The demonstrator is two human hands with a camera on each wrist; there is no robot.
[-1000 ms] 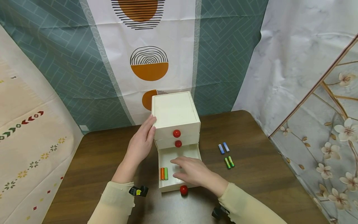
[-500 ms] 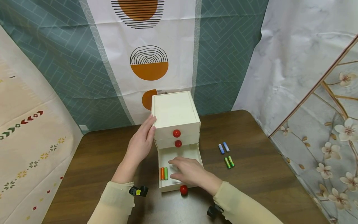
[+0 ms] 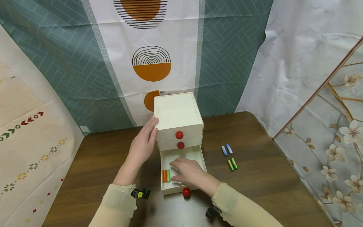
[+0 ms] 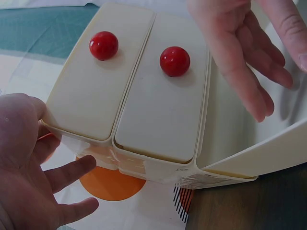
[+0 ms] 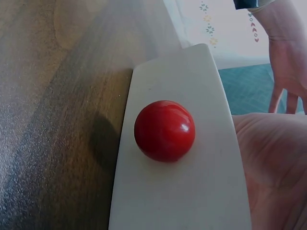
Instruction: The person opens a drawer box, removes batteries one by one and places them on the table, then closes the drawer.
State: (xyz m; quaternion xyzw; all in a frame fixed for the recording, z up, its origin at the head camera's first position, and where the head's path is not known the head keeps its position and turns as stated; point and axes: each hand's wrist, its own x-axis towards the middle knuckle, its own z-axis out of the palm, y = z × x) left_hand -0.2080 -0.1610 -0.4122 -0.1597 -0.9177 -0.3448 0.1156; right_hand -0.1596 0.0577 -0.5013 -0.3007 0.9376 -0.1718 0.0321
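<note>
A cream drawer cabinet [image 3: 178, 112] with red knobs stands on the table. Its bottom drawer [image 3: 173, 191] is pulled out, the two upper ones pushed in. My left hand [image 3: 141, 145] rests against the cabinet's left side near the top edge, fingers extended; the left wrist view has this hand [image 4: 21, 167] spread beside the casing. Over the pulled-out drawer is my right hand [image 3: 189, 172], fingers loosely bent and nothing between them. An orange battery [image 3: 164, 176] and a light green battery [image 3: 168, 175] lie side by side at the drawer's left, just beyond the right thumb.
On the brown table [image 3: 255, 189], right of the cabinet, lie two blue batteries [image 3: 224, 151] and two green batteries [image 3: 231, 165]. A patterned cloth [image 3: 227, 63] hangs right behind the cabinet. The drawer's red knob [image 5: 164, 131] juts out in front.
My right hand has shifted slightly left inside the drawer area, closer to the orange and green batteries. The left hand and cabinet have stayed put.
</note>
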